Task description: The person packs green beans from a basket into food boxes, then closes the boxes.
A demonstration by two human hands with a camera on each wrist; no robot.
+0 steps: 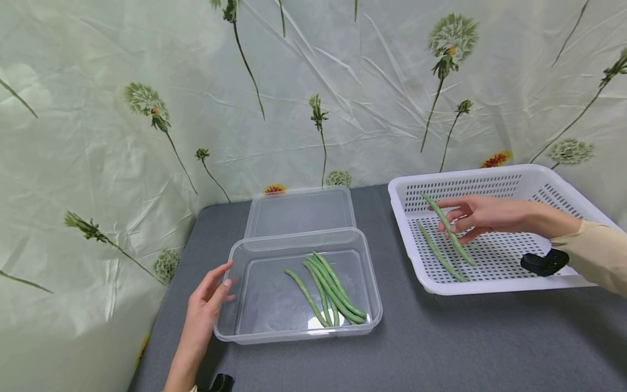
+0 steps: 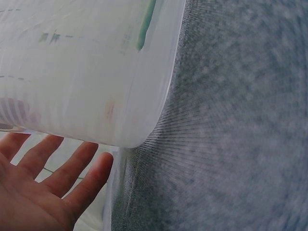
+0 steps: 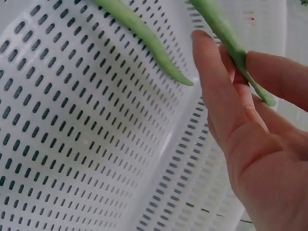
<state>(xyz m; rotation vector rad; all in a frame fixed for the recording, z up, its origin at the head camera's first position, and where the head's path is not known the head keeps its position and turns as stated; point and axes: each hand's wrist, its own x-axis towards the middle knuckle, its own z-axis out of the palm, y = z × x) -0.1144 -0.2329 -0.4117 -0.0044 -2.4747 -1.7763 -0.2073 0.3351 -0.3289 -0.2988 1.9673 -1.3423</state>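
Observation:
Over the white perforated basket point(image 1: 504, 286), my right hand point(image 1: 495, 213) pinches a green bean point(image 1: 448, 228) between thumb and fingers. In the right wrist view this held green bean point(image 3: 226, 36) slants above the basket wall. A second green bean point(image 1: 438, 253) lies on the basket floor at the left. My left hand point(image 1: 203, 310) rests with extended fingers at the left side of a clear plastic container point(image 1: 299, 338). Several green beans point(image 1: 335, 291) lie in the container's right half. The left wrist view shows my left fingers point(image 2: 89, 180) right at the container's wall.
A clear flat lid point(image 1: 301, 212) lies behind the container, against its back edge. Grey cloth point(image 1: 392, 348) covers the table. A flower-printed sheet point(image 1: 303, 98) hangs close behind and along the left side.

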